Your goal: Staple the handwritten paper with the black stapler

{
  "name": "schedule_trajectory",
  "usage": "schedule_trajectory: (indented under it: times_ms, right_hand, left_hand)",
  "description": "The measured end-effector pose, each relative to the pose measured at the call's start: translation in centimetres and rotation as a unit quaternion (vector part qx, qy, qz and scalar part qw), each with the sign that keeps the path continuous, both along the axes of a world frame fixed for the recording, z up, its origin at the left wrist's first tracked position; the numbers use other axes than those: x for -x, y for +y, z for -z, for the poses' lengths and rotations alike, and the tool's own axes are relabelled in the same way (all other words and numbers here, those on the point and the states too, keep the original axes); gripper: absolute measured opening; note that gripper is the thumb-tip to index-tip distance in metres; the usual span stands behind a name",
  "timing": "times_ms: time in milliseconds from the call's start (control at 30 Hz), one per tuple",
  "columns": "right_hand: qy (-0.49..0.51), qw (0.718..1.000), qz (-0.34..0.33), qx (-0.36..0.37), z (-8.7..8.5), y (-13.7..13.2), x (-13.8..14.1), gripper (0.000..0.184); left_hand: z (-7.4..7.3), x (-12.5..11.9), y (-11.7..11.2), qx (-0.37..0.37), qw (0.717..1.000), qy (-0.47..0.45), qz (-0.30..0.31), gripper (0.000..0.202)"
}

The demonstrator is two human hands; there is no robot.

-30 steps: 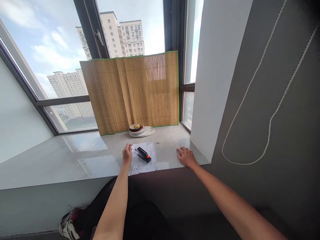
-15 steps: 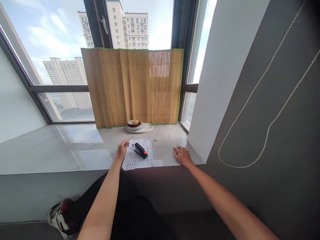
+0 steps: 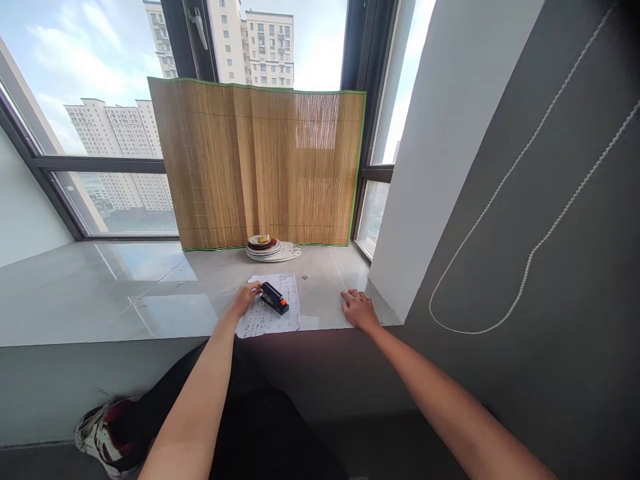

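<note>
A black stapler [image 3: 275, 298] with an orange part at its near end rests on a handwritten sheet of paper [image 3: 261, 323] on the window sill. At the stapler's far left end, the fingers of my left hand [image 3: 246, 298] are closed on it; the fingertips are small and partly hidden. My right hand [image 3: 359, 310] lies palm down on the sill, fingers stretched out, holding nothing. Between the paper and my right hand sit tiny bits [image 3: 305, 277], perhaps staples.
A stack of plates [image 3: 263, 248] stands at the back of the sill, partly over an oval plate [image 3: 291, 251]. Behind them a bamboo mat [image 3: 265, 167] leans against the window. A beaded cord [image 3: 480, 331] hangs by the right wall.
My left hand has moved right onto the stapler's far end. The stapler's two parts, spread apart before, now look closer together. My right hand stays on the sill; the view has shifted slightly.
</note>
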State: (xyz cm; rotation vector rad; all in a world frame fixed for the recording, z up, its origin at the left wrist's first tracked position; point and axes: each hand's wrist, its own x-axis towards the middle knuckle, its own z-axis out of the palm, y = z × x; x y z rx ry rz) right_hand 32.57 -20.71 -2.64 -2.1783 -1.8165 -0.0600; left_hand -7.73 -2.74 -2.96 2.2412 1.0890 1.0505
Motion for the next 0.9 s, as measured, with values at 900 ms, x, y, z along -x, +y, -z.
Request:
schedule_trajectory:
  times_ms: [900]
  right_hand:
    - [0.009, 1.0, 0.006, -0.003, 0.32, 0.15, -0.11, 0.051]
  left_hand:
    - [-0.61, -0.39, -0.62, -0.033, 0.999, -0.003, -0.023, 0.021]
